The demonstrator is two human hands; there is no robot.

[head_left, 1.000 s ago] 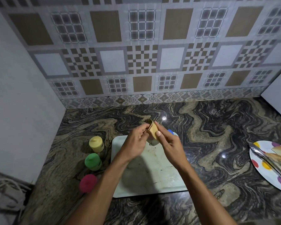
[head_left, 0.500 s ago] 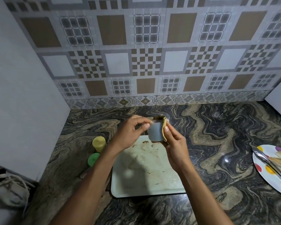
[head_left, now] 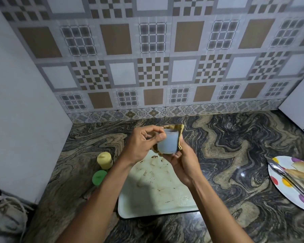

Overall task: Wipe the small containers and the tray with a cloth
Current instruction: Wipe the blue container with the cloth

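Head camera caught both hands together over the far edge of the tray (head_left: 156, 207), clamped on one job. One pale blue container (head_left: 168, 142) stood upright between them, long axis vertical, rim up. The left hand (head_left: 140, 146) pinched that rim, thumb outside. The right hand (head_left: 182, 165) cupped the base from below, gripping one yellow-brown cloth (head_left: 180, 135) wrapped round the container's far and right sides. One white tray lay flat on the marbled countertop (head_left: 235, 137), streaked with brown stains. Left of it stood two more containers, well apart from the hands: one yellow container (head_left: 104, 160) farther, one green container (head_left: 99, 177) nearer. Three containers counted. Far right, one spotted plate (head_left: 279, 186) carried metal tongs (head_left: 288, 178).
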